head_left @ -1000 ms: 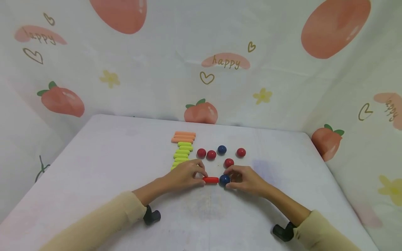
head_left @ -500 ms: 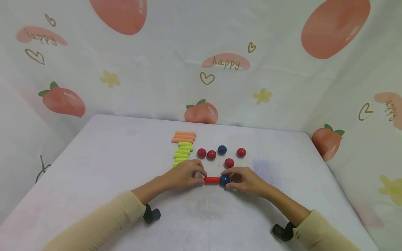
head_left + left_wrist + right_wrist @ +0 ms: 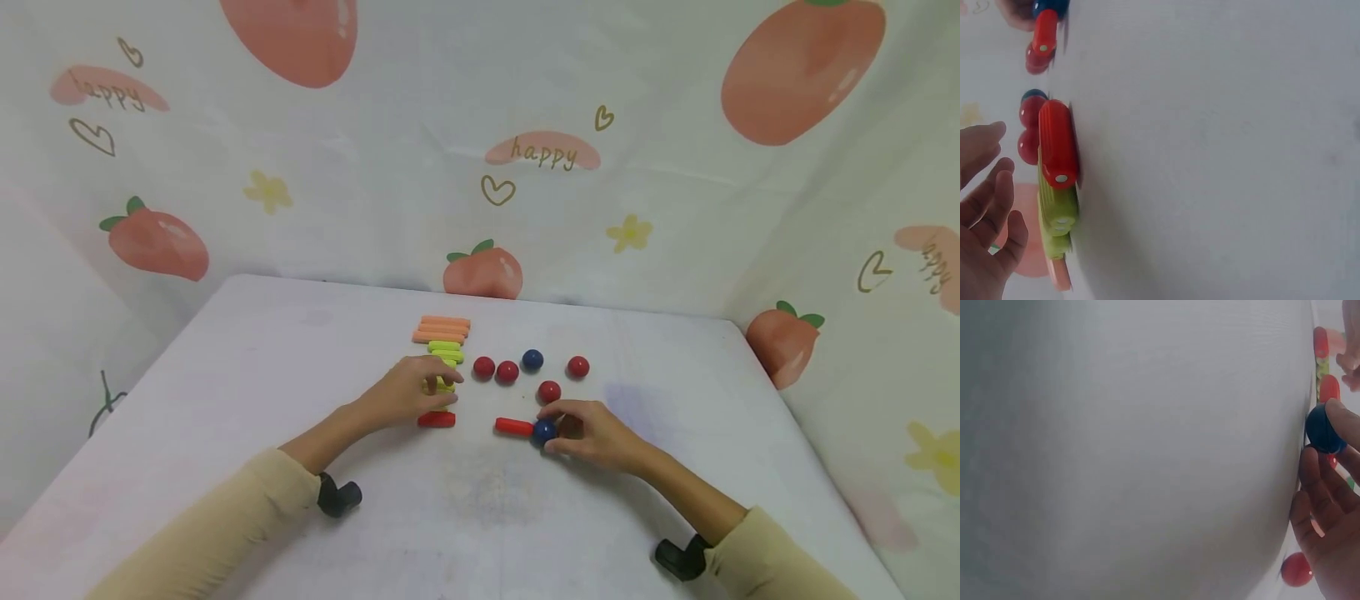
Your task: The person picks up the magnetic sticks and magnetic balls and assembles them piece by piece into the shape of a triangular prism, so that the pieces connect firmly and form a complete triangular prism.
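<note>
A dark blue ball (image 3: 544, 431) sits at the right end of a red rod (image 3: 513, 427), touching it. The right hand (image 3: 596, 433) pinches that ball between thumb and fingers, as the right wrist view also shows of the blue ball (image 3: 1324, 429). Over the column of yellow-green rods hovers the left hand (image 3: 405, 392), its fingers parted and holding nothing. Below its fingertips lies another red rod (image 3: 437, 419); in the left wrist view this red rod (image 3: 1057, 144) is apart from the left hand (image 3: 988, 212).
Orange rods (image 3: 442, 328) lie at the far end of the yellow-green rods (image 3: 446, 347). Behind the right hand are several red balls (image 3: 507, 372) and a second blue ball (image 3: 532, 360). A printed cloth (image 3: 360, 208) hangs behind the white table (image 3: 300, 358).
The left hand has let go of the red rod and moved left and back to the rod column. The red rod and blue ball have shifted slightly right, the rod now tilted a little.
</note>
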`<state>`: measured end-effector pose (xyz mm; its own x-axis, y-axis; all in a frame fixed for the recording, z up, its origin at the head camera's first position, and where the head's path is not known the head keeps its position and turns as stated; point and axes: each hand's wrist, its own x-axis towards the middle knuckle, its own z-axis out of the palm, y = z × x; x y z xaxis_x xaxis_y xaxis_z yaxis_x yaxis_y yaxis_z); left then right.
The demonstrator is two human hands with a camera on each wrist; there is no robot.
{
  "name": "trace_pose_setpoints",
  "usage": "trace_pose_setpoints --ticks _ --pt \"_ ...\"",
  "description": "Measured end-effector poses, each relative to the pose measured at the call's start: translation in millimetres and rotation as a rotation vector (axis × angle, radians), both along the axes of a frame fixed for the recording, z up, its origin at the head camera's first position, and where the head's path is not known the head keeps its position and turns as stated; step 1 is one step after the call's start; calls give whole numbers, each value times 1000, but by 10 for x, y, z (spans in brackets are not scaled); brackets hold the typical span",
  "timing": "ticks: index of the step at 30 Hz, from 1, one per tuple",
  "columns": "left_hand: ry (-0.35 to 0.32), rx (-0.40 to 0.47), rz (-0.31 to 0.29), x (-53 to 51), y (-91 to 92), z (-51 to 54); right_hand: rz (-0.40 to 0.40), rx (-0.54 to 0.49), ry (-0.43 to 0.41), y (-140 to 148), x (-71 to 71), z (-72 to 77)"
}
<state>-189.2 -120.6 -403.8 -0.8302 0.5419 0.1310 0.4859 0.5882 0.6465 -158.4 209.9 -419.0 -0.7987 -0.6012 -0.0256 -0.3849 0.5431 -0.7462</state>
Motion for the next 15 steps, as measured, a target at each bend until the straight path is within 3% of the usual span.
trace_pose_setpoints --ticks 5,11,15 --pt "11 -49 13 -72 23 -54 -5 -10 7 -17 -3 -7" --pt "-23 -97 74 -170 186 -69 -5 -22 8 -21 0 -3" --pt "-4 -148 85 -254 302 -85 -10 -15 4 -24 3 -3"
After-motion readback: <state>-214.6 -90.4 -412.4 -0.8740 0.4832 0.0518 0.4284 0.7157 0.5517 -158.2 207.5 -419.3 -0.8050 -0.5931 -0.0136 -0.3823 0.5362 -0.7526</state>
